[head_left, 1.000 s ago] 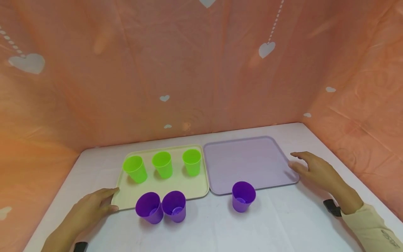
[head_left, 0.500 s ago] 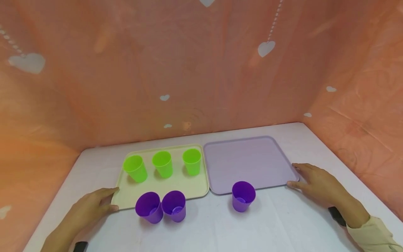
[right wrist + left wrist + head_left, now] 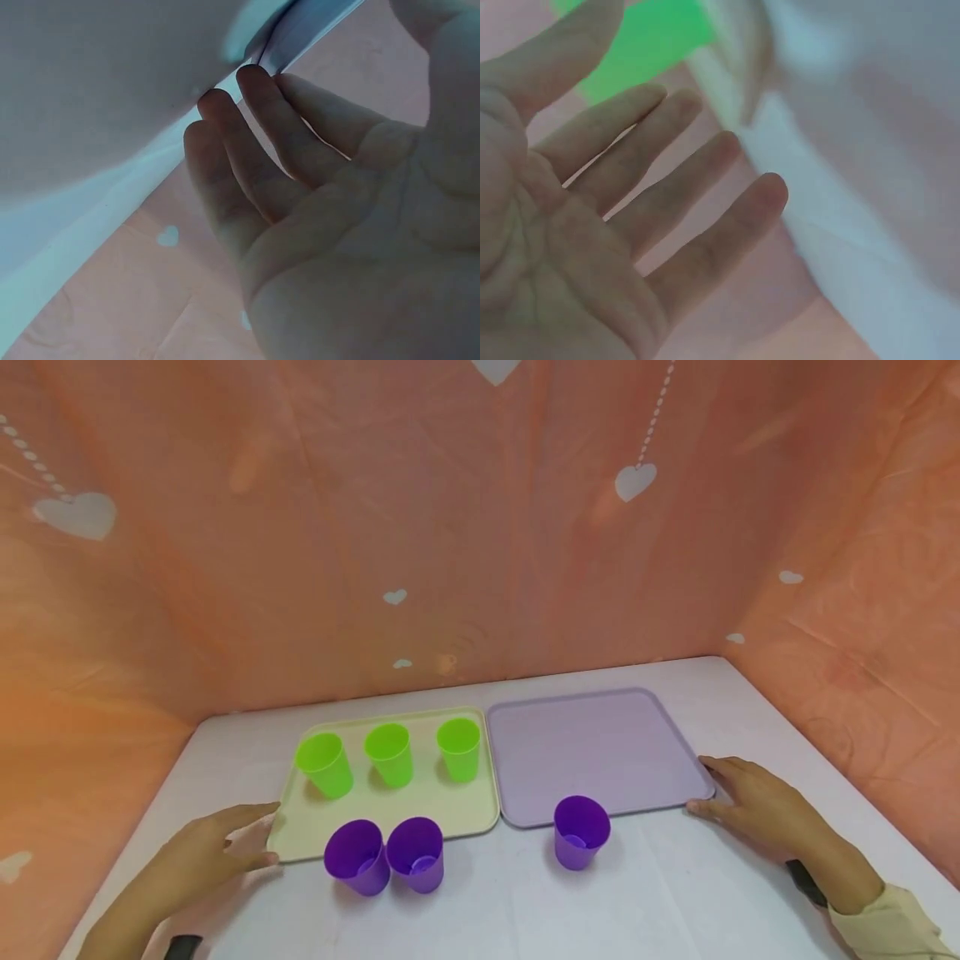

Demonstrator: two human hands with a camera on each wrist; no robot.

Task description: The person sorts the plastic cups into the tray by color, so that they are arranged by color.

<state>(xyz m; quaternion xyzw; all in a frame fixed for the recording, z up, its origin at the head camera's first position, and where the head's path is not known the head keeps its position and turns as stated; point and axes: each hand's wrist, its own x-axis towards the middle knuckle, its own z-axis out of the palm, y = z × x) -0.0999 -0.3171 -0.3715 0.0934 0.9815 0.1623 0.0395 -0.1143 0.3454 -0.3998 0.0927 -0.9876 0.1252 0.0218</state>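
At the left, my left hand [image 3: 197,860] is beside the front left corner of a cream tray [image 3: 300,831], thumb and fingers spread apart. In the left wrist view its fingers [image 3: 697,247] are nearly straight, with nothing in the palm. Three green cups [image 3: 390,756] stand in a row on that tray. My right hand [image 3: 768,810] lies at the front right corner of a lilac tray [image 3: 585,747], fingertips right at its rim. The right wrist view shows that hand's fingers [image 3: 281,142] extended and slightly bent.
Two purple cups [image 3: 358,858] stand side by side before the cream tray. Another purple cup [image 3: 581,833] stands at the lilac tray's front edge. Both trays lie edge to edge on a white-covered table [image 3: 510,910]. An orange heart-patterned curtain [image 3: 480,527] encloses the back and sides.
My right hand has come down and nearer to the lilac tray's front right corner. The left hand has drawn slightly back from the cream tray's corner. Cups and trays keep their places.
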